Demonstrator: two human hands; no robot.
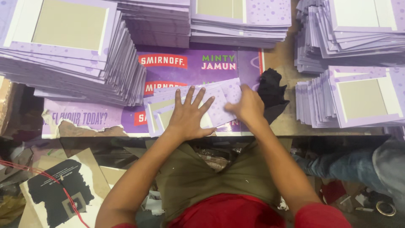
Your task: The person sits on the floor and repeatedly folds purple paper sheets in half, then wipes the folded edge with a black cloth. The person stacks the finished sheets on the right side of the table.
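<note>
A fanned bunch of purple cardboard pieces with grey and white panels (pixel 219 95) lies at the near edge of the worktable. My left hand (pixel 189 116) rests flat on them with its fingers spread. My right hand (pixel 249 106) presses on the right end of the same bunch, fingers curled against the top card. Both hands touch the cards; neither lifts them.
Tall stacks of the same purple cards stand at the left (pixel 71 50), back middle (pixel 240 21) and right (pixel 358 97). A black cloth (pixel 272 90) lies beside my right hand. A purple printed sheet (pixel 194 63) covers the table. Another person's leg in jeans (pixel 350 164) is at the right.
</note>
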